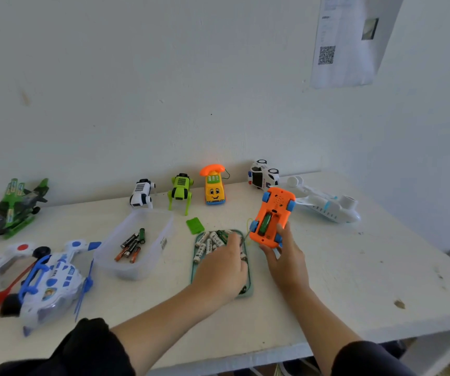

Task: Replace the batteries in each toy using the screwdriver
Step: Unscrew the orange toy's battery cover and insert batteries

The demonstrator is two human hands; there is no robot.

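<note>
Our left hand [222, 270] reaches into the green tray [249, 290] of fresh batteries [207, 241], fingers curled down among the cells; whether one is already pinched we cannot tell, since the back of the hand hides the fingertips. Our right hand [286, 260] grips the orange toy car [271, 217] by its near end, thumb on the underside, belly turned up toward us so the open battery bay stays accessible; one green cell sits in it, and the bay probably takes another. The tray lies just left of the car, which keeps the reach short. A green cover [195, 225] (likely the bay lid) rests just beyond the tray. Left of it, a clear tub [148, 264] holds the spent batteries [131, 245], roughly eight, kept apart from the new ones. Toys counted: ten, including the car. The screwdriver is not clearly identifiable. Fresh cells visible: about seven, others hidden.
</note>
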